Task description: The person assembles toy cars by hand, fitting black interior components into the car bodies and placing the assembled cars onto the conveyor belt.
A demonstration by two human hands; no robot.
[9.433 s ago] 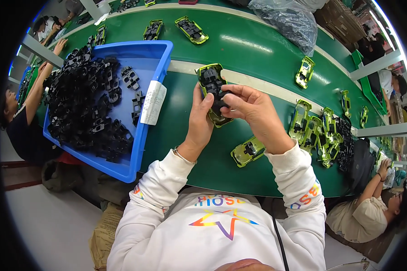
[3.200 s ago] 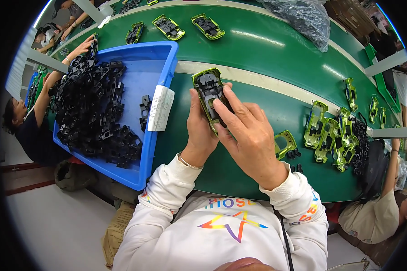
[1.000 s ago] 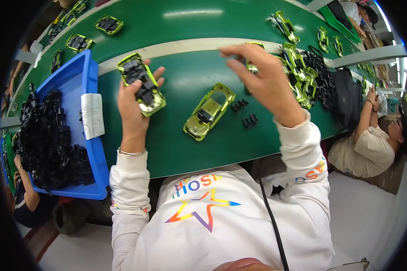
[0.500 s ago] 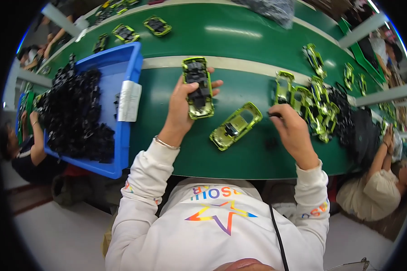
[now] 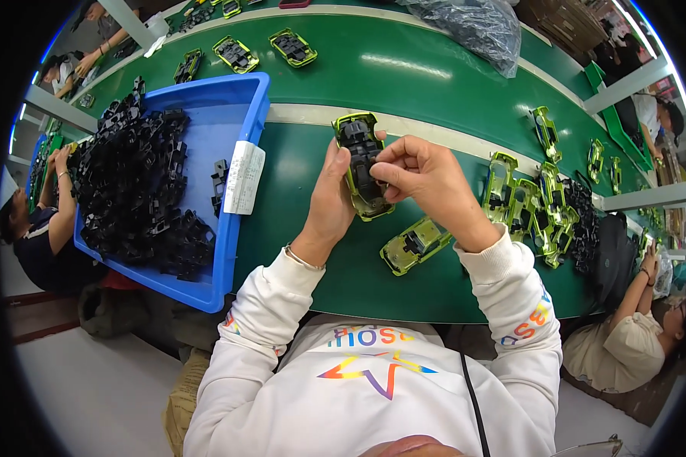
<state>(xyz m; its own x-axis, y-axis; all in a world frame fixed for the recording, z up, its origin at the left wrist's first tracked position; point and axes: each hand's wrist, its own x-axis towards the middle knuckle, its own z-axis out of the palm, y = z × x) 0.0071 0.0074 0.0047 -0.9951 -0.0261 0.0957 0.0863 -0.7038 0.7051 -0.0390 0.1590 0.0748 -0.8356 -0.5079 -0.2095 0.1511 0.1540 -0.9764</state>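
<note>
My left hand (image 5: 329,190) is closed round a lime-green toy car body (image 5: 370,204), which has black interior parts in it and is held above the table. My right hand (image 5: 427,179) reaches across to it with thumb and forefinger pinched at the black interior. Between those fingertips is a small black part, mostly hidden, so I cannot tell whether it is seated or still loose. Below my right wrist lies another green toy car body (image 5: 413,245) on the table, partly covered by the sleeve.
A blue bin (image 5: 219,263) heaped with black plastic parts (image 5: 133,179) stands at the left. Several green car bodies (image 5: 522,206) and a black pile (image 5: 583,228) lie at the right. Finished-looking cars (image 5: 293,47) sit on the far green surface (image 5: 373,68), near a grey plastic bag (image 5: 472,27). Other people work on both sides.
My right hand has moved left from beside the green bodies to the held car, bringing the small black part. The view has shifted slightly, and the held car is tilted differently.
</note>
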